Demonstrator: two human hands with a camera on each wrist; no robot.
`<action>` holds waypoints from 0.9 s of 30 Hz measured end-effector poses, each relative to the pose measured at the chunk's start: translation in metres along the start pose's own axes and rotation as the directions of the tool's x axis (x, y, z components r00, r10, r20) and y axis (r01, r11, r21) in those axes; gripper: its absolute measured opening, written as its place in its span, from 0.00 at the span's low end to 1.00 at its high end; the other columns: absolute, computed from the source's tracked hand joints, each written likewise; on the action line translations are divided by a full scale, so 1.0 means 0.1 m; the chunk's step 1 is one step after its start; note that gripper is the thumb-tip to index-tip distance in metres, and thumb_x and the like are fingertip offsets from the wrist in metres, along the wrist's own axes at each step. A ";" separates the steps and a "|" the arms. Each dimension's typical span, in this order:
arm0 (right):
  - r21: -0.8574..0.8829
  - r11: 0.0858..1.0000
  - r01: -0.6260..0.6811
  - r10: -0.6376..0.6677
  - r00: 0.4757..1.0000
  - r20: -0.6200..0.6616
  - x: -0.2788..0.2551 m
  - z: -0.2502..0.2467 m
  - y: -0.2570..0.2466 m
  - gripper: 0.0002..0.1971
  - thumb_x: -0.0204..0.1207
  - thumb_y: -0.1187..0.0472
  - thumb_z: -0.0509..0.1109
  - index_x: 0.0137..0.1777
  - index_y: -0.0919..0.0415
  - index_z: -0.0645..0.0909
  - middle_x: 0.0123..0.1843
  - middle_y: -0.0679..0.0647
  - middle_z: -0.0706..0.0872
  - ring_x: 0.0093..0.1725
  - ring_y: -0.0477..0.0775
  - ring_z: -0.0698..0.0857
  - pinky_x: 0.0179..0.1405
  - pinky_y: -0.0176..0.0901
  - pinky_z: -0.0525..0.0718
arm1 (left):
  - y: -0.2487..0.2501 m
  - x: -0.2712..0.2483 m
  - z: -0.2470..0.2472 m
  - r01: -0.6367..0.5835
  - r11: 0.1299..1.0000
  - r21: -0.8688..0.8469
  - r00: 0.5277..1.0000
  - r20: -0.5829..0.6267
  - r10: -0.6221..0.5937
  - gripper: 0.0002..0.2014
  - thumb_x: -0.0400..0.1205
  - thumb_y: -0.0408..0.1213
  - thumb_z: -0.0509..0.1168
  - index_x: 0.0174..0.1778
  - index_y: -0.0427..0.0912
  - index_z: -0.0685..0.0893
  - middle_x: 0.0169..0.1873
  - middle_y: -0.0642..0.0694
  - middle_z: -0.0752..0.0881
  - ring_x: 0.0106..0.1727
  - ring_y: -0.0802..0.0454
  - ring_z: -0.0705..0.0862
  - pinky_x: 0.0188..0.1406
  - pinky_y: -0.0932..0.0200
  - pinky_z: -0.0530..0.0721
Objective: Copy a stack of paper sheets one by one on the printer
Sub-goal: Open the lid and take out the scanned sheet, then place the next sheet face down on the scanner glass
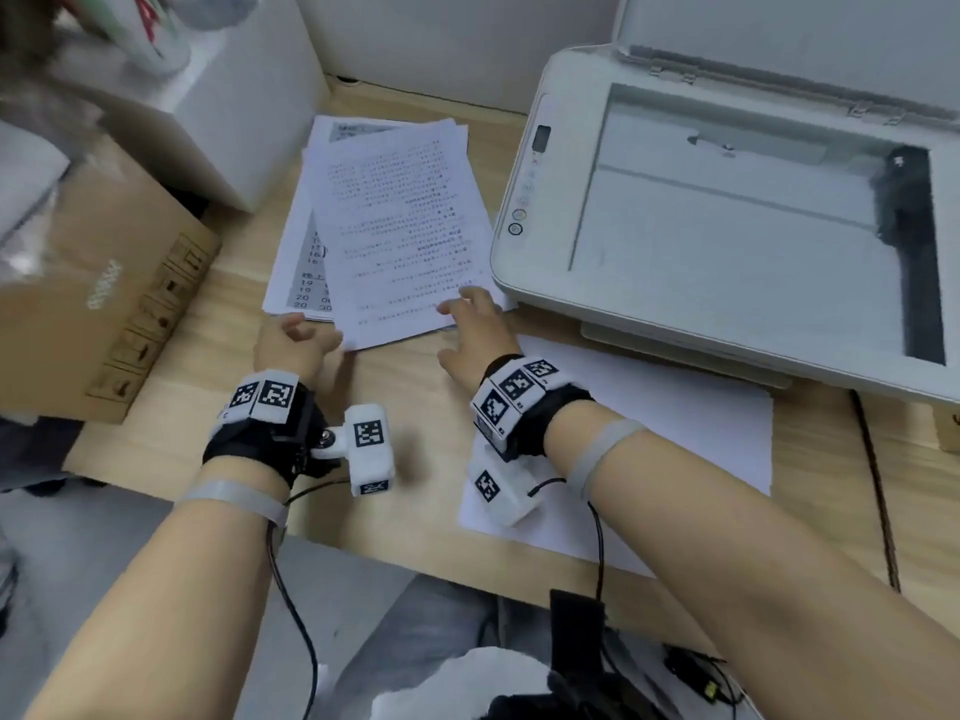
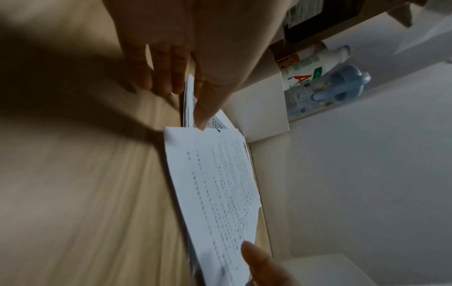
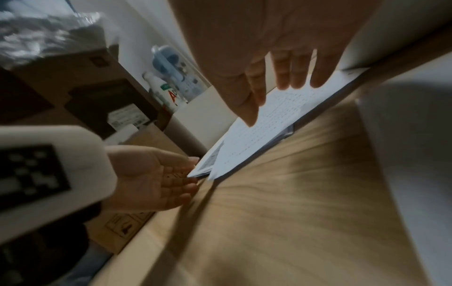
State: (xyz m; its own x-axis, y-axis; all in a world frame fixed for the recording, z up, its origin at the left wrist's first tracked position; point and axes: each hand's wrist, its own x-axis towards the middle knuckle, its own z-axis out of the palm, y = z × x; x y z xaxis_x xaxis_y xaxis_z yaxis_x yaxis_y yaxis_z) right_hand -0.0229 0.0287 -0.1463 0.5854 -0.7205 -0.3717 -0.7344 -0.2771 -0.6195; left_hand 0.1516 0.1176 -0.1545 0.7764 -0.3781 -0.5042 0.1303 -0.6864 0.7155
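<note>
A stack of printed sheets (image 1: 306, 272) lies on the wooden desk left of the printer (image 1: 524, 262). Its top sheet (image 1: 400, 226) sits skewed, with its near edge past the stack. My right hand (image 1: 470, 317) rests straight fingers on that sheet's (image 3: 264, 135) near right corner. My left hand (image 1: 296, 337) is at the stack's near left corner, its fingers loosely out and touching the edge, gripping nothing. In the left wrist view the left hand (image 2: 171, 58) has its thumb on the lower sheets beside the top sheet (image 2: 220, 183). The printer's lid (image 1: 779, 39) stands up and the scanner glass (image 1: 727, 210) is bare.
A brown cardboard box (image 1: 104, 304) and a white box (image 1: 234, 111) crowd the desk's left side. A blank white sheet (image 1: 649, 433) lies under my right forearm in front of the printer. A black cable (image 1: 878, 491) runs down at the right.
</note>
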 end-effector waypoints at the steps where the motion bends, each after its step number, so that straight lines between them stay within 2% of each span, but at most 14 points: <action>1: -0.037 0.999 -0.019 0.019 1.000 0.002 0.09 0.02 -0.03 0.29 0.76 0.66 0.65 0.77 0.56 0.65 0.83 0.56 0.51 0.81 0.56 0.54 0.79 0.46 0.58 | 0.03 0.07 0.00 0.012 1.000 -0.003 1.000 0.025 -0.012 0.24 0.74 0.33 0.74 0.66 0.41 0.76 0.54 0.46 0.83 0.55 0.45 0.82 0.63 0.45 0.81; 3: -0.111 0.991 -0.074 0.076 0.997 0.012 0.26 0.04 -0.05 0.32 0.77 0.62 0.64 0.80 0.53 0.59 0.85 0.54 0.44 0.83 0.58 0.47 0.80 0.53 0.55 | 0.06 0.19 0.01 0.088 0.992 -0.085 0.991 0.106 -0.079 0.31 0.70 0.37 0.77 0.69 0.42 0.74 0.57 0.43 0.82 0.51 0.45 0.83 0.57 0.47 0.84; 5: -0.154 0.979 -0.130 0.136 0.990 0.026 0.38 0.07 -0.03 0.33 0.77 0.58 0.64 0.81 0.51 0.57 0.85 0.54 0.44 0.83 0.59 0.46 0.81 0.55 0.54 | 0.07 0.28 0.02 0.197 0.961 -0.194 0.970 0.180 -0.162 0.33 0.67 0.37 0.77 0.68 0.44 0.74 0.56 0.39 0.84 0.51 0.42 0.85 0.58 0.45 0.84; 6: -0.161 0.975 -0.154 0.161 0.986 0.033 0.41 0.09 -0.01 0.33 0.77 0.58 0.64 0.81 0.51 0.58 0.85 0.55 0.44 0.83 0.60 0.48 0.81 0.53 0.54 | 0.10 0.27 0.04 0.231 0.944 -0.234 0.959 0.218 -0.180 0.27 0.69 0.34 0.76 0.64 0.43 0.76 0.52 0.37 0.84 0.47 0.42 0.86 0.56 0.46 0.83; 8: -0.171 0.970 -0.172 0.179 0.983 0.029 0.42 0.12 0.02 0.32 0.76 0.57 0.65 0.80 0.51 0.59 0.85 0.55 0.46 0.82 0.60 0.49 0.81 0.51 0.53 | 0.13 0.25 0.06 0.270 0.928 -0.257 0.940 0.281 -0.196 0.10 0.75 0.25 0.71 0.45 0.40 0.77 0.38 0.39 0.82 0.34 0.47 0.81 0.44 0.51 0.79; 9: -0.181 0.969 -0.169 0.175 0.984 0.021 0.41 0.12 0.03 0.33 0.76 0.56 0.65 0.80 0.51 0.60 0.85 0.55 0.46 0.82 0.60 0.49 0.81 0.50 0.53 | 0.13 0.27 0.08 0.271 0.933 -0.236 0.936 0.289 -0.199 0.10 0.76 0.23 0.70 0.38 0.39 0.75 0.29 0.40 0.82 0.29 0.48 0.79 0.40 0.52 0.79; 11: -0.209 0.965 -0.160 0.167 0.986 0.013 0.40 0.12 0.03 0.35 0.75 0.55 0.67 0.80 0.50 0.58 0.84 0.55 0.46 0.82 0.60 0.49 0.79 0.49 0.53 | 0.16 0.26 0.10 0.250 0.952 -0.180 0.936 0.297 -0.189 0.09 0.77 0.25 0.70 0.37 0.39 0.77 0.16 0.46 0.81 0.21 0.53 0.79 0.34 0.58 0.81; 13: -0.230 0.959 -0.163 0.173 0.985 0.022 0.40 0.11 0.04 0.37 0.73 0.54 0.69 0.81 0.49 0.57 0.84 0.54 0.45 0.82 0.60 0.49 0.79 0.48 0.54 | 0.19 0.26 0.08 0.229 0.968 -0.102 0.927 0.327 -0.185 0.07 0.77 0.28 0.71 0.37 0.40 0.81 0.14 0.50 0.79 0.17 0.59 0.78 0.22 0.68 0.79; 14: -0.233 0.958 -0.165 0.175 0.984 0.024 0.40 0.11 0.04 0.38 0.73 0.53 0.70 0.81 0.48 0.57 0.84 0.54 0.45 0.82 0.60 0.50 0.79 0.49 0.54 | 0.21 0.26 0.06 0.221 0.972 -0.080 0.920 0.347 -0.180 0.07 0.77 0.29 0.71 0.35 0.41 0.82 0.14 0.50 0.79 0.17 0.60 0.77 0.19 0.70 0.78; 18: -0.191 0.972 -0.136 0.140 0.990 0.009 0.37 0.10 -0.05 0.39 0.72 0.52 0.71 0.81 0.48 0.56 0.84 0.54 0.48 0.81 0.58 0.51 0.79 0.51 0.54 | 0.39 0.14 0.00 0.173 0.975 -0.139 0.893 0.440 -0.096 0.09 0.77 0.30 0.72 0.32 0.40 0.81 0.18 0.48 0.78 0.19 0.58 0.75 0.21 0.71 0.77; 20: -0.102 0.993 -0.064 0.064 0.998 -0.003 0.36 0.09 -0.14 0.34 0.76 0.54 0.68 0.81 0.50 0.59 0.83 0.54 0.53 0.80 0.57 0.55 0.78 0.50 0.56 | 0.52 0.03 -0.04 0.146 0.962 -0.232 0.878 0.478 -0.019 0.09 0.77 0.30 0.71 0.32 0.40 0.81 0.18 0.48 0.78 0.19 0.59 0.75 0.20 0.71 0.76; 22: 0.012 0.999 0.041 -0.040 0.999 -0.028 0.33 0.04 -0.25 0.26 0.81 0.61 0.63 0.79 0.55 0.64 0.80 0.57 0.63 0.78 0.58 0.64 0.75 0.48 0.63 | 0.66 -0.07 -0.09 0.092 0.946 -0.310 0.856 0.509 0.084 0.09 0.78 0.33 0.69 0.32 0.42 0.83 0.19 0.50 0.80 0.21 0.60 0.78 0.23 0.71 0.77; 24: 0.089 0.991 0.096 -0.090 0.993 -0.071 0.25 -0.08 -0.36 0.19 0.83 0.65 0.57 0.74 0.60 0.72 0.72 0.59 0.75 0.71 0.59 0.73 0.67 0.45 0.70 | 0.80 -0.16 -0.15 0.005 0.930 -0.368 0.833 0.515 0.200 0.11 0.79 0.36 0.67 0.30 0.46 0.87 0.23 0.53 0.84 0.25 0.61 0.82 0.30 0.70 0.80; 27: 0.282 0.946 0.161 -0.105 0.973 -0.204 0.05 -0.34 -0.46 0.14 0.83 0.66 0.58 0.64 0.65 0.79 0.59 0.60 0.85 0.59 0.59 0.82 0.54 0.41 0.75 | 0.93 -0.27 -0.18 -0.124 0.905 -0.406 0.835 0.450 0.316 0.09 0.83 0.40 0.62 0.40 0.48 0.85 0.29 0.56 0.88 0.31 0.63 0.86 0.35 0.70 0.80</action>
State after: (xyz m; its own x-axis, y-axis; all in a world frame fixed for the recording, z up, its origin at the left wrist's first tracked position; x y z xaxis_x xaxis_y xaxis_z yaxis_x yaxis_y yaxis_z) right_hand 0.0021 0.0160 -0.0960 0.5771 -0.8017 -0.1558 -0.5033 -0.1989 -0.8409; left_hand 0.1540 0.0751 -0.0654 0.4118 -0.8125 -0.4127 0.2725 -0.3224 0.9066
